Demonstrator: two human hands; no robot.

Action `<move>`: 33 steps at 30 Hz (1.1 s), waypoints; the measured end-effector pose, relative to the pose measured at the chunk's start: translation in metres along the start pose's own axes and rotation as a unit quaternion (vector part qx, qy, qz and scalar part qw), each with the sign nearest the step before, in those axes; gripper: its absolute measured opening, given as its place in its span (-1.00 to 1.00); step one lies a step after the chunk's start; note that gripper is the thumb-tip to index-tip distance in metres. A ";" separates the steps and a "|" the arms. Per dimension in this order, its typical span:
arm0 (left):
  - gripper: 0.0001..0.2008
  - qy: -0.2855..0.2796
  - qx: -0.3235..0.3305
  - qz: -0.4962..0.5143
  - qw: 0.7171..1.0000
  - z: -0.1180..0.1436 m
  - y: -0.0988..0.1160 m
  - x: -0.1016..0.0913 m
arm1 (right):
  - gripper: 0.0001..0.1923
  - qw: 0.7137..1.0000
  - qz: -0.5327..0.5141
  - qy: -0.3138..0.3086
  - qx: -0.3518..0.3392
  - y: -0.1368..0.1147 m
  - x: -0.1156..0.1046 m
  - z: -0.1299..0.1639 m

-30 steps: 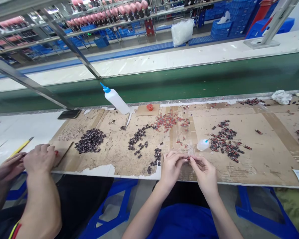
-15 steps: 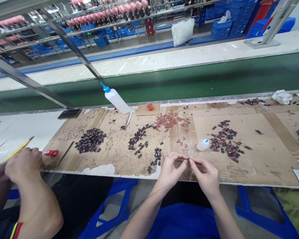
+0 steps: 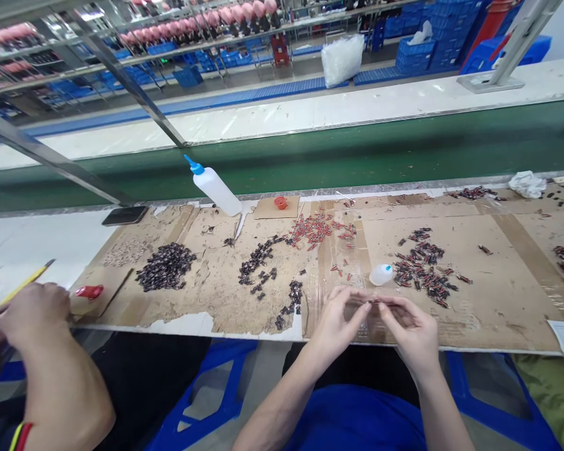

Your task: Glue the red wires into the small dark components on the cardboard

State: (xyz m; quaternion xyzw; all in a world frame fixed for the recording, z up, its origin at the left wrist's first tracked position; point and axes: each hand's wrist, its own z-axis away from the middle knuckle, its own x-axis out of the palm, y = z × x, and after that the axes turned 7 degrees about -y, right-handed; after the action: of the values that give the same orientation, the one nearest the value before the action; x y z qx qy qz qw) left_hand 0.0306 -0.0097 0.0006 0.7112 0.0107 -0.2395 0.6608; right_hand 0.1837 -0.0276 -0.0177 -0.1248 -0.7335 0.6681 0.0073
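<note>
My left hand and my right hand meet over the cardboard near the table's front edge. Their fingertips pinch a tiny dark reddish part between them, largely covered by the fingers. Just beyond them lies a small white squeeze bottle with a blue tip. To its right is a heap of black-and-red parts. Further left are small black parts in a loose cluster, and red parts with metal ends lie spread behind them.
A co-worker's hand is at far left, near a yellow pen-like tool and a red object. A large squeeze bottle, a phone, a red cap and a black pile lie on the table.
Both my hands have shifted slightly right, and the fingers have spread a little around the small part. The whole view has moved slightly.
</note>
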 end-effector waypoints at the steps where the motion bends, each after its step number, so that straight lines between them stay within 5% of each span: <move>1: -0.83 0.007 0.005 -0.024 1.000 -0.003 -0.001 -0.005 | -0.78 0.999 0.014 0.037 0.001 0.002 -0.007 -0.001; 5: -0.86 0.112 -0.041 -0.205 0.971 -0.018 -0.009 -0.045 | -0.72 0.973 0.105 0.207 -0.013 0.008 -0.038 -0.009; 7: -0.87 0.125 -0.094 -0.302 0.941 -0.024 -0.016 -0.066 | -0.70 0.957 0.185 0.216 -0.063 0.009 -0.046 -0.015; 11: -0.85 0.064 -0.132 -0.382 0.912 -0.030 -0.029 -0.085 | -0.62 0.923 0.311 0.152 -0.170 0.012 -0.037 -0.027; 18: -0.84 0.010 -0.086 -0.305 0.948 -0.022 -0.023 -0.063 | -0.61 0.939 0.307 0.046 -0.148 0.023 -0.004 -0.044; 24: -0.80 -0.034 -0.036 -0.237 0.970 -0.012 -0.023 -0.026 | -0.63 0.998 0.044 0.033 -0.022 0.015 -0.002 -0.038; 33: -0.83 0.009 -0.025 -0.185 0.982 -0.002 -0.035 -0.026 | -0.60 0.984 -0.116 0.121 0.051 0.013 -0.007 -0.031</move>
State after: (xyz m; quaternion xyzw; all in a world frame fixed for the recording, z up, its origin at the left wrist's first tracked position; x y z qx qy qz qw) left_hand -0.0036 0.0050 -0.0230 0.6820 0.1539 -0.3513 0.6228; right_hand 0.1979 0.0020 -0.0258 -0.1187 -0.7015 0.6793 0.1801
